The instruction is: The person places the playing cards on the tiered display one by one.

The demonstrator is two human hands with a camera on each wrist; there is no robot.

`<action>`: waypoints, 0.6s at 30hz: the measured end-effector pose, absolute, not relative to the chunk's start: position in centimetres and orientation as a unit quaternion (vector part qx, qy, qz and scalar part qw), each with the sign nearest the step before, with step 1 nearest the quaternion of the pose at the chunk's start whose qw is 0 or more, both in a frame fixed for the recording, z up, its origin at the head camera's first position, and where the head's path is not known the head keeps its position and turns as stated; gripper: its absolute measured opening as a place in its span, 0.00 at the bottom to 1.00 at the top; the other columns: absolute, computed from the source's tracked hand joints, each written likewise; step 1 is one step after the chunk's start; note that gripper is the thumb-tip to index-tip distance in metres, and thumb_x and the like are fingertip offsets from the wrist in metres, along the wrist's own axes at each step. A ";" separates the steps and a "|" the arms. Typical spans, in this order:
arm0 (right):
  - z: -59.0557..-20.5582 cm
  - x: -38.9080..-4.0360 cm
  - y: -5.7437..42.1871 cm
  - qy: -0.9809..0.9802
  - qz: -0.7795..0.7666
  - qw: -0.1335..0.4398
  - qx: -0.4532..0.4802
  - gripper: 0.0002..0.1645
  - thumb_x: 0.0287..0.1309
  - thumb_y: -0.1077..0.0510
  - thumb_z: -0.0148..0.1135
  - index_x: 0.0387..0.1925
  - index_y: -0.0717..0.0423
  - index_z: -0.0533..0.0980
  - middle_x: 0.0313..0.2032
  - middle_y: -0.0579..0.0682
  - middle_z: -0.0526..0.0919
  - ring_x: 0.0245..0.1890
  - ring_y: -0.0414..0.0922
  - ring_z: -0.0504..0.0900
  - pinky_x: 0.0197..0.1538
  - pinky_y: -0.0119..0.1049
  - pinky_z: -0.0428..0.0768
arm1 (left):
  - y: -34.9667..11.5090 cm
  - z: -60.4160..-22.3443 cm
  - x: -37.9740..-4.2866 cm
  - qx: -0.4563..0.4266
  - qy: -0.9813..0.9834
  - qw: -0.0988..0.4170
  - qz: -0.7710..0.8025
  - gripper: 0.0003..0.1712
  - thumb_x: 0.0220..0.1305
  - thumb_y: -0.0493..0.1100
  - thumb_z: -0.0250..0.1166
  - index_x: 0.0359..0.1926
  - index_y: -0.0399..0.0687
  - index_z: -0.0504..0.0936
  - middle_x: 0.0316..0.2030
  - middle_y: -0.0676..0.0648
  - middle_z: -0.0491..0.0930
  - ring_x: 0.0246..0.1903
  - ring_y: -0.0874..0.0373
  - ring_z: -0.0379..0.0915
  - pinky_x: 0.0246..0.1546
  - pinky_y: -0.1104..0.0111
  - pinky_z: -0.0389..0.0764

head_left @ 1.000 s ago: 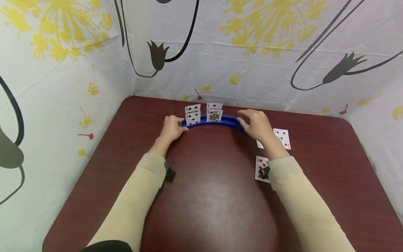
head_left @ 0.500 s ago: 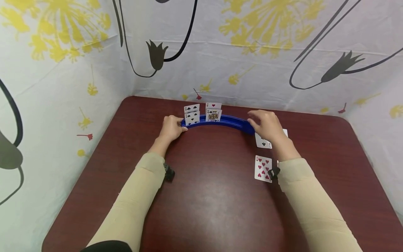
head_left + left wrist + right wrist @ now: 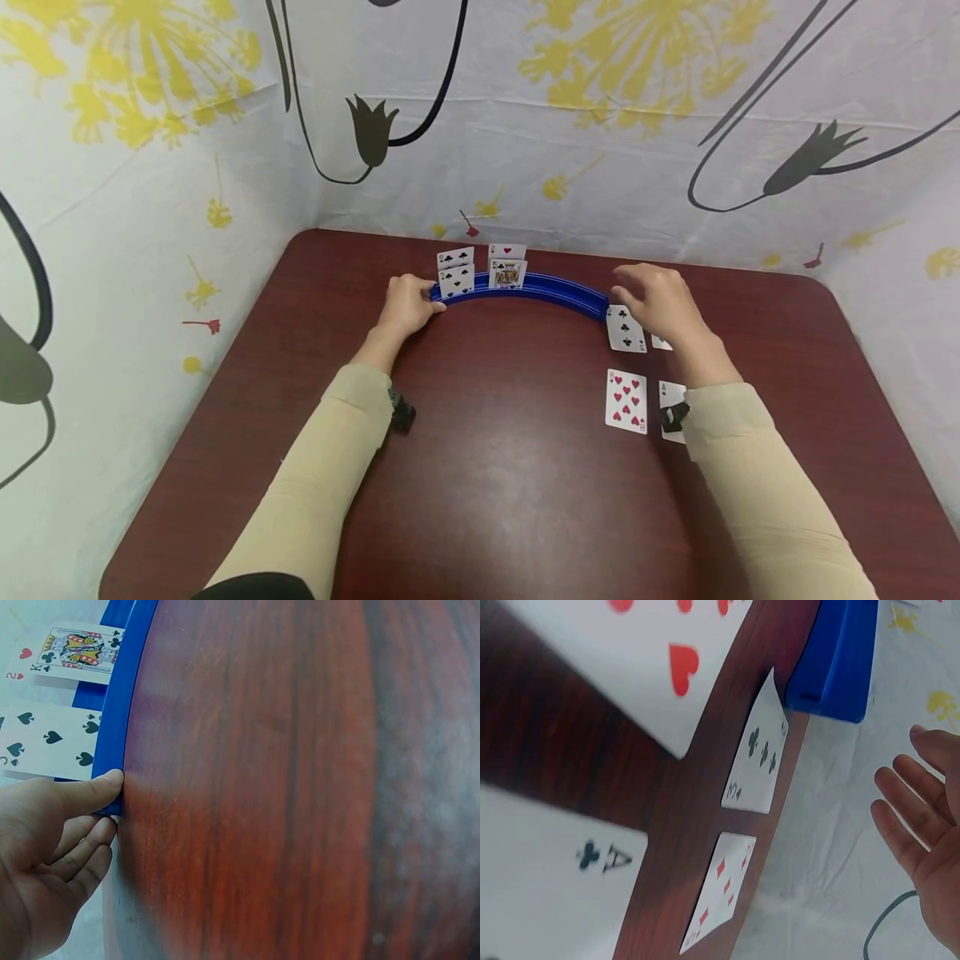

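Observation:
My left hand (image 3: pixel 407 306) pinches the left end of the curved blue card holder (image 3: pixel 558 292), thumb in front and fingers behind. In the holder a spades card (image 3: pixel 457 282) stands before a clubs card (image 3: pixel 455 257). Beside them a king of clubs (image 3: pixel 507 274) stands before a two of hearts (image 3: pixel 507 250). My right hand (image 3: pixel 660 304) hovers with relaxed fingers and nothing in them, past the holder's right end. Below that hand lie a three of clubs (image 3: pixel 626 328) and a diamonds card (image 3: pixel 720 889), which the hand mostly hides in the head view.
Nearer on the reddish-brown table (image 3: pixel 495 467) lie a hearts card (image 3: pixel 626 402) and an ace of clubs (image 3: pixel 670 392), partly covered by the right wrist camera (image 3: pixel 675 417). A patterned white cloth (image 3: pixel 480 142) hangs behind the table's far edge.
My right hand has moved right, away from the holder's right end, uncovering that end, the three of clubs and the hearts card. The left hand keeps its grip in place.

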State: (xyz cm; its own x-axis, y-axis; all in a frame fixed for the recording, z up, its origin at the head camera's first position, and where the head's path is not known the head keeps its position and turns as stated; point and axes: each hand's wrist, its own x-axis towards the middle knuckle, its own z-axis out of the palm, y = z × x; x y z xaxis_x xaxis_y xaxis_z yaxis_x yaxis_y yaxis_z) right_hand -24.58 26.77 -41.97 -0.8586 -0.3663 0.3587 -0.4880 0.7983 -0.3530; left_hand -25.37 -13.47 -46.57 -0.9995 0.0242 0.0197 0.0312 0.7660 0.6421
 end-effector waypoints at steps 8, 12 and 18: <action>-41.5 -24.2 28.3 -0.950 0.216 0.102 0.201 0.19 0.64 0.63 0.67 0.55 0.66 0.80 0.51 0.65 0.83 0.52 0.64 0.81 0.56 0.61 0.74 | -13.4 -46.6 -25.4 -0.012 -0.940 0.000 -0.341 0.29 0.60 0.42 0.76 0.61 0.37 0.82 0.46 0.37 0.86 0.45 0.50 0.83 0.48 0.59 0.84; -41.4 -24.1 29.0 -0.955 0.216 0.081 0.187 0.21 0.64 0.62 0.67 0.56 0.67 0.79 0.49 0.66 0.84 0.50 0.63 0.82 0.54 0.61 0.75 | -13.5 -46.7 -25.5 -0.014 -0.942 0.003 -0.336 0.29 0.60 0.42 0.76 0.60 0.38 0.82 0.45 0.38 0.86 0.44 0.50 0.83 0.47 0.59 0.84; -41.5 -23.7 30.0 -0.959 0.210 0.060 0.179 0.22 0.65 0.61 0.66 0.57 0.68 0.78 0.52 0.68 0.82 0.50 0.64 0.81 0.55 0.62 0.74 | -13.4 -46.6 -25.4 -0.015 -0.943 0.002 -0.332 0.29 0.60 0.42 0.76 0.60 0.37 0.82 0.45 0.38 0.87 0.44 0.50 0.83 0.47 0.59 0.84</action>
